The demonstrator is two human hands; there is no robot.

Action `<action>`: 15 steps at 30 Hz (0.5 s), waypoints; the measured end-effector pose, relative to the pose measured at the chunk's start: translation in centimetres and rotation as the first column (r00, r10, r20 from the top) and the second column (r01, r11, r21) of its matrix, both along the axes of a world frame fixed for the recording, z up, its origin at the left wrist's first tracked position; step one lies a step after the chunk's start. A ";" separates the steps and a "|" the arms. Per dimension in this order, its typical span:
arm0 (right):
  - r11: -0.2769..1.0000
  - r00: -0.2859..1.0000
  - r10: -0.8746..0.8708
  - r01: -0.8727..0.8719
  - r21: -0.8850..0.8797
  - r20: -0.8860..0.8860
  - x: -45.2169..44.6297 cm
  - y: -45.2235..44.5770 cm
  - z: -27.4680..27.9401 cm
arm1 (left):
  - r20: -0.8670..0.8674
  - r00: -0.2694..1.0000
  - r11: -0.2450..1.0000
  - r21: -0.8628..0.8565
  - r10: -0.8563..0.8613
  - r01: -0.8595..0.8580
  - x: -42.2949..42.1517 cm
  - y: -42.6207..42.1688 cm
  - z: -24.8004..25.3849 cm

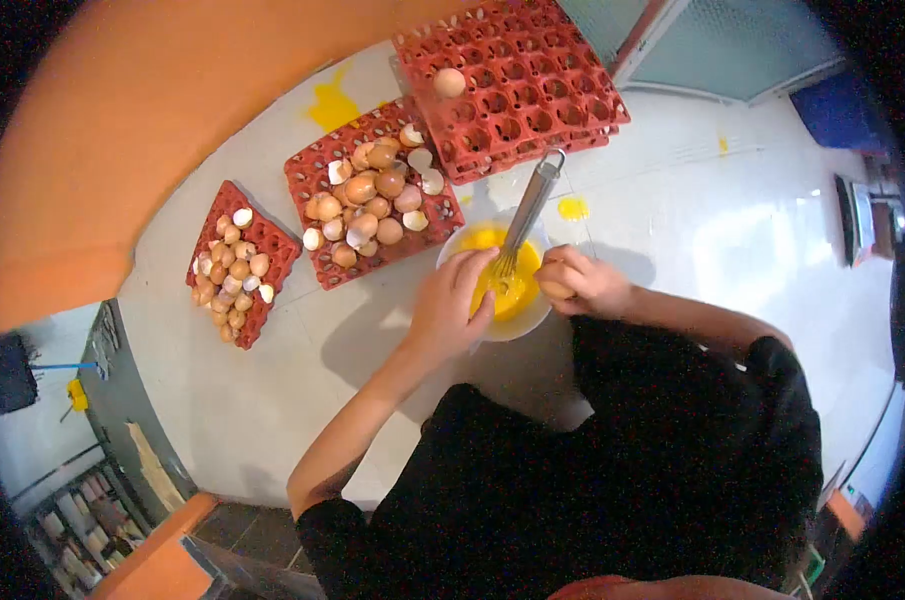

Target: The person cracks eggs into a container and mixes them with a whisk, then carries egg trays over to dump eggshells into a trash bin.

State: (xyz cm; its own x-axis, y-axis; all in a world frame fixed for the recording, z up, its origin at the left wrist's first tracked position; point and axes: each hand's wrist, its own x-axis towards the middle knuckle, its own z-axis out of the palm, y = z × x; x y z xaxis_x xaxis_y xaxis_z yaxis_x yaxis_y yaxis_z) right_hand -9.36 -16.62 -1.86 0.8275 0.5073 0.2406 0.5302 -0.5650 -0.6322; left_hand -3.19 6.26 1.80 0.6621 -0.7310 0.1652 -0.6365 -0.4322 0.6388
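A white bowl [528, 328] of yellow beaten egg [520, 296] stands in front of me. A metal whisk [534, 205] leans in it, wires in the egg and handle pointing away past the far rim. My left hand [450, 300] reaches over the bowl's left side, thumb and fingers apart; whether it touches the rim I cannot tell. At the right rim, the fingers of my right hand [594, 284] are closed around a brown egg [556, 284]. Part of the bowl is hidden by my hands.
Stacked red egg trays [512, 95] at the back hold a single egg [449, 82]. Another red tray [307, 180] bears heaped eggshells [372, 190], and a smaller shell-filled tray [262, 325] lies left. Yellow spills [572, 208] mark the white tabletop [672, 210]. An orange wall [172, 110] borders it.
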 end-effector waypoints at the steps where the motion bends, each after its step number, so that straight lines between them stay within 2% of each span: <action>1: 0.999 0.999 -0.009 0.007 -0.051 -0.041 0.1 -0.1 0.4 | -0.001 1.000 1.000 -0.023 -0.012 0.012 0.1 -0.2 -0.3; 4: 0.934 0.899 -0.135 0.255 0.249 -0.416 0.6 1.5 1.7 | -0.100 0.993 0.998 0.015 -0.059 0.061 -0.2 -0.7 0.6; 5: 0.865 0.890 -0.089 0.291 0.408 -0.447 1.1 2.3 1.6 | -0.221 0.975 0.999 -0.031 -0.026 0.020 -0.2 -0.9 0.7; 7: 0.711 0.597 0.143 0.493 0.502 -0.789 2.3 2.8 3.1 | -0.457 0.889 0.990 -0.111 0.022 -0.082 -0.2 -1.5 0.7; 8: 0.632 0.402 0.288 0.602 0.488 -0.869 2.9 3.1 3.6 | -0.338 0.941 0.989 -0.138 0.007 -0.057 0.1 -1.6 0.3; 9: 0.625 0.447 0.337 0.552 0.553 -0.828 3.4 3.6 3.7 | -0.213 0.977 0.987 -0.157 -0.005 -0.030 0.6 -1.8 -0.1; 10: 0.689 0.446 0.320 0.496 0.528 -0.836 3.8 3.8 4.2 | -0.081 0.997 0.985 -0.170 -0.015 0.001 1.1 -1.8 -0.3; 13: 0.819 0.475 0.288 0.328 0.471 -0.832 4.7 4.0 5.7 | 0.047 0.995 0.983 -0.153 -0.091 0.097 2.1 -1.0 0.1; 15: 0.853 0.525 0.300 0.226 0.470 -0.796 5.0 3.9 5.9 | 0.020 0.994 0.989 -0.095 -0.109 0.111 2.3 -0.7 0.0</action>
State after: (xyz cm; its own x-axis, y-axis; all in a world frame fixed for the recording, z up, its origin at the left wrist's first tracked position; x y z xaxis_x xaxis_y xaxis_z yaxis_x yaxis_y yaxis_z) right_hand -4.34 -12.73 4.04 0.7465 0.5783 -0.3290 -0.3676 -0.0537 -0.9284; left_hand -0.84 5.59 1.81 0.5755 -0.7797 0.2469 -0.6863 -0.2962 0.6642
